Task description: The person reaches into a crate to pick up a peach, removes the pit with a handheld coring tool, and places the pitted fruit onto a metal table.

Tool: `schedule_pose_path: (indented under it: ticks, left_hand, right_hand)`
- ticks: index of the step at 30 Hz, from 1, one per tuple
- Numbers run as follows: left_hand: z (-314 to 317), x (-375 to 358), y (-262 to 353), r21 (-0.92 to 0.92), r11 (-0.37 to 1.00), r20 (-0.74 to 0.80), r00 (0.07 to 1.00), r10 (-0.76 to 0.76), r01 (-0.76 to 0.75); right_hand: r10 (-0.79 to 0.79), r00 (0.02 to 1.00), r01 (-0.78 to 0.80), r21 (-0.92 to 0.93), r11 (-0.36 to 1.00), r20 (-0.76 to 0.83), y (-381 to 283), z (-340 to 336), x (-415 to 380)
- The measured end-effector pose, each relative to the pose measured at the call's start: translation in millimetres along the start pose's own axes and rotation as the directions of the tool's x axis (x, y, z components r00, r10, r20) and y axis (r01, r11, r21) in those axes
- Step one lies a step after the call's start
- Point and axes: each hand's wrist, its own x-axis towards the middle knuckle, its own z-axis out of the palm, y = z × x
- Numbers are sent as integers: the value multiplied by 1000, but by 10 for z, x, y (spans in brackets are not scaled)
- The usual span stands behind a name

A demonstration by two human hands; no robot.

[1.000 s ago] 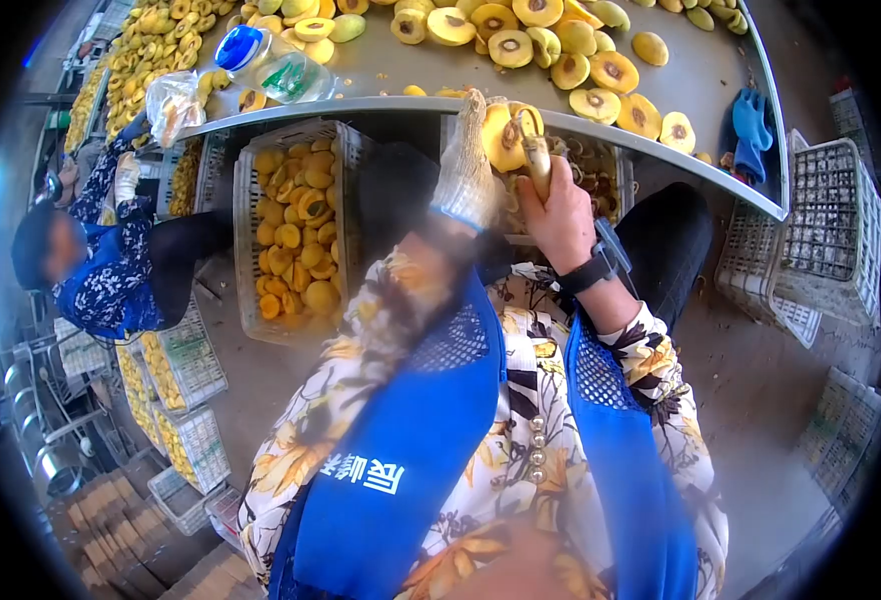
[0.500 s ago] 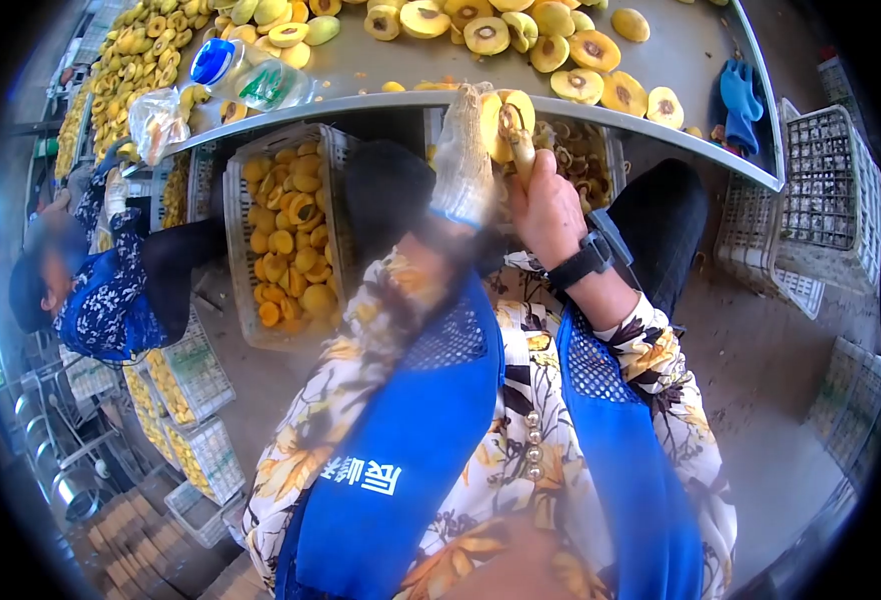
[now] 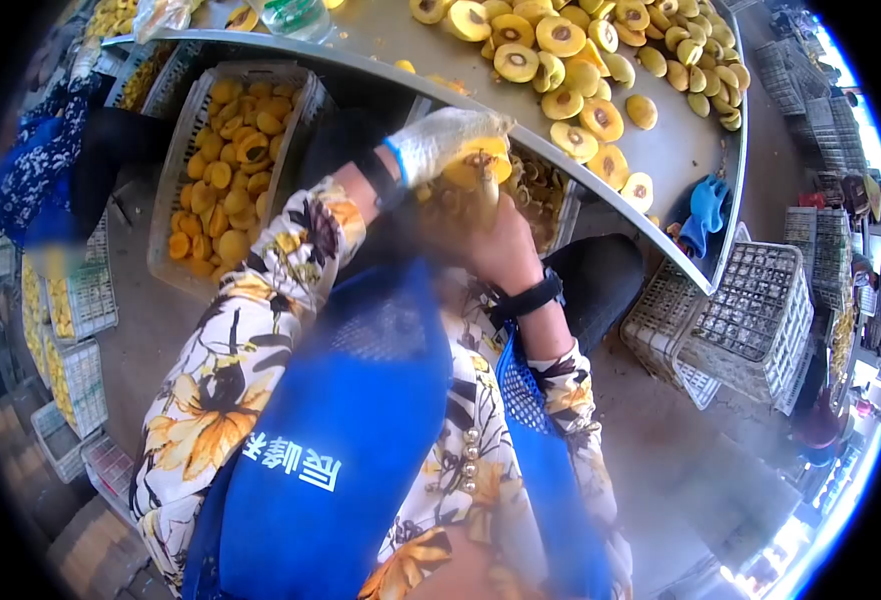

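My left hand point(image 3: 443, 143), in a whitish knitted glove, is closed around a yellow peach half point(image 3: 489, 160) just below the table edge. In my bare right hand point(image 3: 506, 243) is a small hand tool with a pale handle point(image 3: 488, 187); its tip meets the fruit and its working end is hidden. Both hands are close together over a crate of brown-and-yellow scraps point(image 3: 539, 200). Beyond them, cut peach halves point(image 3: 561, 37), several with pits showing, lie on the metal table point(image 3: 416, 85).
A crate of pitted peach halves point(image 3: 296, 110) stands under the table at left. Blue gloves point(image 3: 704, 213) and a plastic bottle point(image 3: 296, 18) lie on the table. Stacked crates point(image 3: 751, 300) stand at right. Another person point(image 3: 36, 185) sits at far left.
The view has swung to the right, so the table and crates sit further left. My hands stay together on the peach half, with the tool tilted more upright.
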Motion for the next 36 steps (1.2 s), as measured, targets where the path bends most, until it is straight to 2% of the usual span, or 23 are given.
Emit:
schedule_pose_path:
  ticks: [2,3,4,5,6,7,9,12,15,18,21,23,26,27,29,30,33,34,36]
  left_hand:
    - [-39,-24,17,193,970,-3,988,154,-150]
    - [-2,-26,51,-221,974,-80,994,-69,50]
    - [43,-93,60,-175,984,-119,993,16,-36]
    - [115,-191,72,-123,985,-151,983,102,-121]
    - [163,-227,87,-67,977,-174,966,191,-205]
    - [195,-134,-77,-62,932,-240,912,333,-357]
    - [209,-86,-256,-64,936,-326,894,308,-346]
    - [176,39,-456,-297,924,-403,909,106,-239]
    - [323,-25,-385,-216,955,-485,871,74,-202]
    - [443,-51,-381,-275,923,-500,860,100,-268]
    - [445,-52,-437,-258,925,-478,869,128,-279]
    - [405,-59,-467,-270,941,-441,895,68,-204]
    - [318,-83,-460,-287,955,-393,919,-43,-78]
    - [273,-89,-472,-287,953,-378,926,-18,-99]
    - [157,-70,-546,-293,945,-351,936,32,-142]
    - [142,-70,-539,-126,960,-383,905,185,-249]
    - [176,-87,-459,-107,982,-406,909,97,-153]
    - [230,-79,-481,-220,938,-460,876,144,-270]
    - [178,-68,-555,-107,943,-447,863,238,-316]
  right_hand:
    - [-111,994,109,-62,992,-17,70,85,10]
    - [-61,998,61,72,996,-5,34,109,16]
    - [-11,1000,9,203,979,7,-16,127,24]
    - [132,988,-157,470,869,86,-90,129,32]
    - [205,965,-261,584,769,162,-179,90,37]
    - [275,932,-361,675,644,237,-268,51,42]
    - [339,883,-468,645,603,324,-406,-64,-19]
    - [468,840,-522,647,555,276,-560,-53,-52]
    - [459,820,-552,682,480,341,-549,-53,-88]
    - [492,785,-601,655,458,376,-641,-107,-87]
    - [546,777,-607,603,518,313,-608,-45,-98]
    - [538,800,-587,530,611,265,-570,23,-106]
    - [465,865,-501,367,784,189,-464,114,-99]
    - [427,889,-458,299,837,165,-457,117,-91]
    - [488,841,-540,380,751,232,-516,80,-65]
    - [516,813,-581,415,700,269,-541,64,-71]
    - [443,769,-632,654,417,460,-524,30,-88]
    - [416,756,-644,686,338,505,-532,13,-84]
    - [348,730,-666,726,170,588,-560,-25,-92]
